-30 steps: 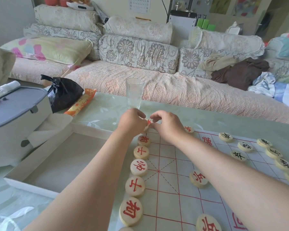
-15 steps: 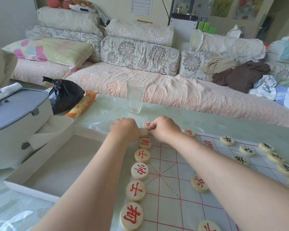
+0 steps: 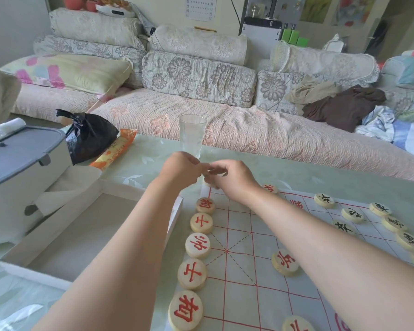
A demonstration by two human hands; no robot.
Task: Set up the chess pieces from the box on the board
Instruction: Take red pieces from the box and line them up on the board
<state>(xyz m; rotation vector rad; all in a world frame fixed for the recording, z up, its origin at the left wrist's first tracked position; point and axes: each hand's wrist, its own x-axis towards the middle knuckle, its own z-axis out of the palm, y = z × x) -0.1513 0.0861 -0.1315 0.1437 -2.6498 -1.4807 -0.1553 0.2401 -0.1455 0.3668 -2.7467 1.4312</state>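
Fingers of my right hand are pinching a pale piece over the board's far left corner; whether my left hand is gripping it too, I cannot tell. I am risking knocking the glass just beyond that corner, or dragging a forearm across the red row along the board's left edge. Knuckles are hiding the piece's face.
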